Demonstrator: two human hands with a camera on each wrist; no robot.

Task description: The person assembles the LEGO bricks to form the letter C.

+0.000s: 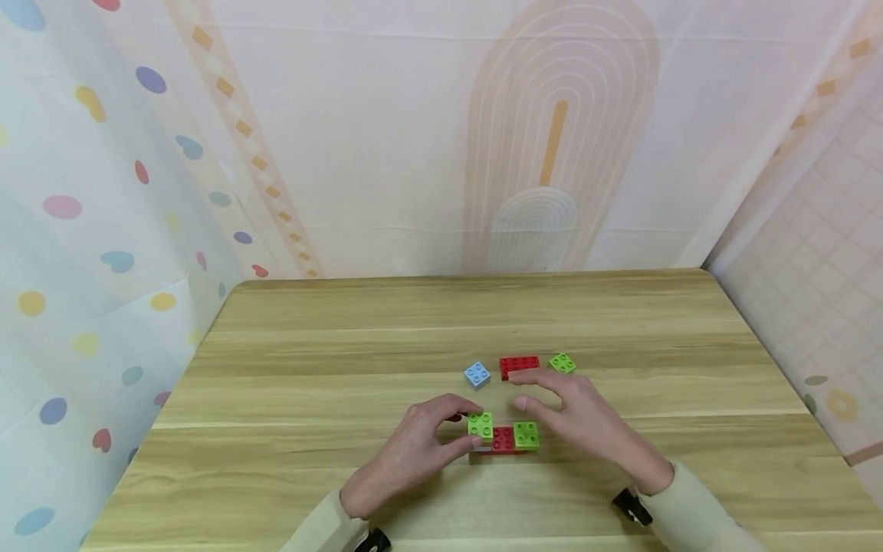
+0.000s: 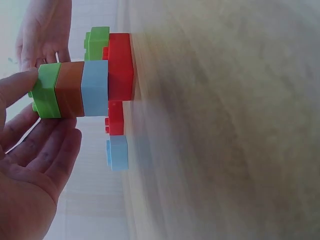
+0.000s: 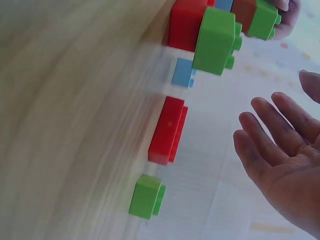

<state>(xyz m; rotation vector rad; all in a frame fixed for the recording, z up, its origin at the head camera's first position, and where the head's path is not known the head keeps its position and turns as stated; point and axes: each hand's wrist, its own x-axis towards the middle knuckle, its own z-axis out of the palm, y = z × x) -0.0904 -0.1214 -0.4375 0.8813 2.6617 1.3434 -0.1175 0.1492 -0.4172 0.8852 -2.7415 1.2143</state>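
Observation:
My left hand pinches a green building brick between thumb and fingers. That brick tops a small tower; the left wrist view shows an orange-brown brick under it and a light blue brick below that. The tower stands on the left end of a long red brick lying on the table. Another green brick sits on the red brick's right end, with bare red studs between. Just right of this build, my right hand hovers with fingers spread and nothing in its grasp.
Beyond the build lie a loose light blue brick, a second long red brick partly behind my right fingertips, and a small green brick. The wooden table meets patterned curtains at its back and sides.

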